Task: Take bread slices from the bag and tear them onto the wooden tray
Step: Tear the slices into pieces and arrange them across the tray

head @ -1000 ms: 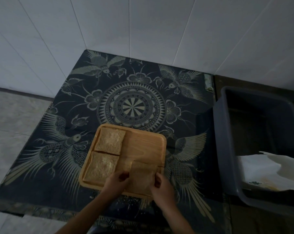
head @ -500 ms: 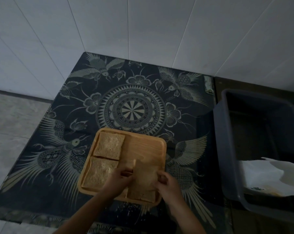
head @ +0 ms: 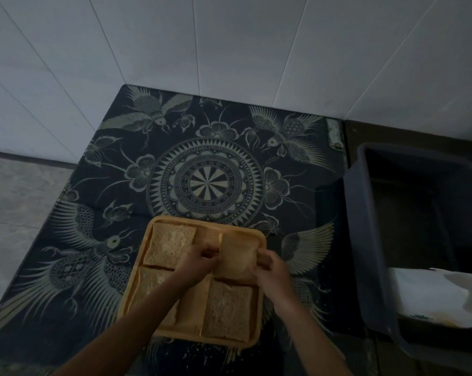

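Both my left hand (head: pixel 199 260) and right hand (head: pixel 267 264) pinch one bread slice (head: pixel 237 256) over the wooden tray (head: pixel 260 302)

Two bare forearms, no sleeves, left hand (head: pixel 199 263), right hand (head: pixel 270 272), no rings visible

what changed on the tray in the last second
Both hands, left hand and right hand, moved from the wooden tray's near edge to its far right corner, carrying a bread piece. Another piece now lies near right. The two left slices stayed put.
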